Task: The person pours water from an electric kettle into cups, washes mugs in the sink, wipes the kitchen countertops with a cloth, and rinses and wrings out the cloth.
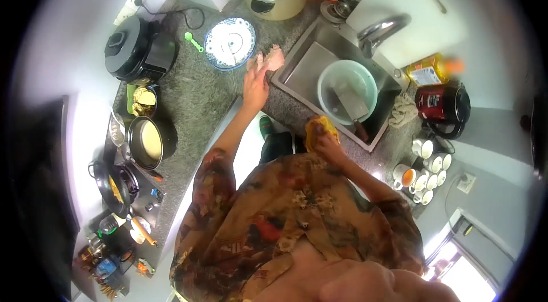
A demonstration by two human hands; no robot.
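My left hand (pixel 256 86) reaches over the counter beside the sink. Its fingers are at a crumpled pale pink piece (pixel 275 57), perhaps a cloath or scrap, and the thumb side seems to grip it. Just past those fingers lies a blue-patterned white plate (pixel 220 61). Close to my body at the counter's front edge, my right hand (pixel 327 143) is closed around a bunched yellow cloth (pixel 315 128). In the sink (pixel 311 62) stands a pale green basin (pixel 323 76) holding water and a cleaver (pixel 350 102), its brown handle over the rim.
A lidded pot (pixel 273 2) stands behind the plate. Left are a green measuring spoon (pixel 194 42), a black cooker (pixel 140 51) and an open pot (pixel 150 142). Right are a faucet (pixel 377 33), a grey rag (pixel 403 110), a red kettle (pixel 436 102) and several white cups (pixel 422 148).
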